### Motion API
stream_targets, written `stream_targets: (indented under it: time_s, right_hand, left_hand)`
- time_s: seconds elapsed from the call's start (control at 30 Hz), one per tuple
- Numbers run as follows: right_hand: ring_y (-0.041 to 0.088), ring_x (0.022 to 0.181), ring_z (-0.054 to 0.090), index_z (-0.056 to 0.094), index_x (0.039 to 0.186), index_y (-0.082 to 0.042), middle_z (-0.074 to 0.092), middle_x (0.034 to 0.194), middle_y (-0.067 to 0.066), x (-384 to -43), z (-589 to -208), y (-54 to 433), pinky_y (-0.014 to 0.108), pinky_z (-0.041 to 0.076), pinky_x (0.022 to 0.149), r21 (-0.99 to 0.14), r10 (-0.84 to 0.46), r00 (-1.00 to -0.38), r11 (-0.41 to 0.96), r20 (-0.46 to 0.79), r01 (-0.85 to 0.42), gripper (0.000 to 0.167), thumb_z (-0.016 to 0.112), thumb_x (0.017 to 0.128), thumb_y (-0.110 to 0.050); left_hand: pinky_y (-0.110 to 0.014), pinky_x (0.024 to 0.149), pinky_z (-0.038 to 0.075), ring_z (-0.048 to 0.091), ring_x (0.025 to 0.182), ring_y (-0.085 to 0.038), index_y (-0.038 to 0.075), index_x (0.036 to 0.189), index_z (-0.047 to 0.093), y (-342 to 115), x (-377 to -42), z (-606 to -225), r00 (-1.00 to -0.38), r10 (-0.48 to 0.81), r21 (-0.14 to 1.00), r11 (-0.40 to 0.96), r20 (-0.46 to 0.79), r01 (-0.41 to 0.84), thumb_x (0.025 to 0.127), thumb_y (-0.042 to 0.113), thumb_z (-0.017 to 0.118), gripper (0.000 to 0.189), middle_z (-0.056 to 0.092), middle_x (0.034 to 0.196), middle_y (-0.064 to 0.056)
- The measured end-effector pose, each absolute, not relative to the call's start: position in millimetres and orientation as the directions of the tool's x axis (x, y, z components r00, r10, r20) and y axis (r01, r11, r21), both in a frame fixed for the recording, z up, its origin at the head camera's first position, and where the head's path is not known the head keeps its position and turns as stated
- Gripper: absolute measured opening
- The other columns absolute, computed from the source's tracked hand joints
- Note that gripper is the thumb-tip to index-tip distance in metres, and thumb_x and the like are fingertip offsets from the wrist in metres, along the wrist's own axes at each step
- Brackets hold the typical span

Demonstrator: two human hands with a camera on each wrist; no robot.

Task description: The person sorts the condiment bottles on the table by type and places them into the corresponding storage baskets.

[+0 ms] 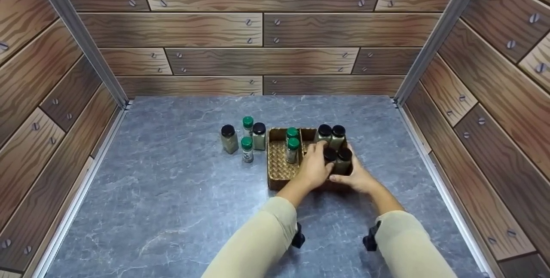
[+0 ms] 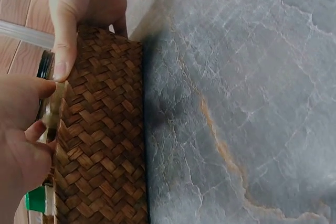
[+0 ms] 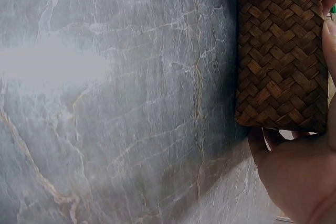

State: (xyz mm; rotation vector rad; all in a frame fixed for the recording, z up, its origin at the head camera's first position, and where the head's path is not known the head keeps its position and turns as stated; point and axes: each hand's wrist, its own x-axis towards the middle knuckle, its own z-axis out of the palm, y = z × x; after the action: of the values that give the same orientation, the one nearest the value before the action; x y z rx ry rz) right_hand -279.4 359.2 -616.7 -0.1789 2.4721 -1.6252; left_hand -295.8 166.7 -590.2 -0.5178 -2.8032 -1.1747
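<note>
A woven basket (image 1: 281,185) with a divider stands on the grey table. My left hand (image 1: 313,168) reaches over its right compartment, thumb and fingers around a black-capped jar (image 1: 329,154). A second black-capped jar (image 1: 344,155) is right beside that one. Two more black-capped jars (image 1: 338,131) stand at the back of the same compartment. My right hand (image 1: 361,179) grips the basket's front right corner, its thumb at the front rim and its fingers along the outer right side. Two green-capped bottles (image 1: 292,145) stand in the left compartment, by the divider.
Left of the basket, two black-capped jars (image 1: 229,139) and two green-capped bottles (image 1: 247,149) stand on the table (image 1: 172,192). Wood-patterned panels (image 1: 266,29) wall the table at the back and both sides.
</note>
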Motion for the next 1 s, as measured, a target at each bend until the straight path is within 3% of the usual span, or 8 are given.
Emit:
stream_targets:
  time_s: [0.17,0.37,0.53,0.77,1.0]
  right_hand:
    - [0.054,0.164,0.017,-0.009,0.173,-0.008,0.004,0.180,0.032,-282,-619,358,0.068,0.003,0.136,-0.928,-0.208,-0.978,0.369,-0.035,-0.046,0.133,0.090,0.084,-0.006]
    - [0.053,0.164,0.019,-0.009,0.174,-0.011,0.006,0.180,0.031,-282,-620,358,0.066,0.005,0.136,-0.928,-0.198,-0.979,0.371,-0.038,-0.039,0.132,0.089,0.086,-0.008]
    - [0.055,0.165,0.015,-0.009,0.173,-0.009,0.005,0.180,0.031,-281,-621,357,0.068,0.003,0.136,-0.927,-0.193,-0.980,0.374,-0.044,-0.032,0.132,0.090,0.085,-0.008]
    - [0.055,0.166,0.009,-0.012,0.173,-0.011,0.001,0.180,0.031,-279,-619,359,0.068,0.002,0.136,-0.903,-0.183,-0.979,0.429,-0.086,-0.001,0.136,0.091,0.086,-0.014]
    - [0.054,0.166,0.007,-0.013,0.174,-0.013,-0.001,0.181,0.029,-280,-619,358,0.068,0.002,0.136,-0.892,-0.171,-0.979,0.451,-0.112,0.023,0.136,0.092,0.087,-0.019]
  left_hand:
    - [-0.039,0.116,0.055,0.066,0.132,-0.030,0.006,0.154,0.048,154,-293,-589,-0.932,0.282,0.759,0.548,0.229,0.353,0.100,0.013,0.076,0.062,0.060,0.144,-0.016]
    - [-0.033,0.105,0.062,0.069,0.127,-0.031,0.007,0.144,0.055,132,-295,-588,-0.927,0.276,0.897,0.292,0.254,0.332,0.097,0.006,0.077,0.052,0.062,0.142,-0.014]
    - [-0.041,0.102,0.064,0.072,0.121,-0.032,0.005,0.138,0.058,112,-295,-591,-0.913,0.261,0.920,0.154,0.314,0.361,0.094,0.001,0.077,0.048,0.067,0.136,-0.018]
    - [-0.040,0.100,0.064,0.074,0.115,-0.032,0.004,0.134,0.061,84,-285,-602,-0.908,0.190,0.904,0.145,0.373,0.401,0.093,-0.001,0.079,0.046,0.073,0.127,-0.017]
    - [-0.052,0.100,0.064,0.074,0.114,-0.041,-0.004,0.132,0.060,57,-272,-613,-0.910,0.083,0.905,0.095,0.407,0.414,0.092,-0.007,0.077,0.043,0.073,0.124,-0.023]
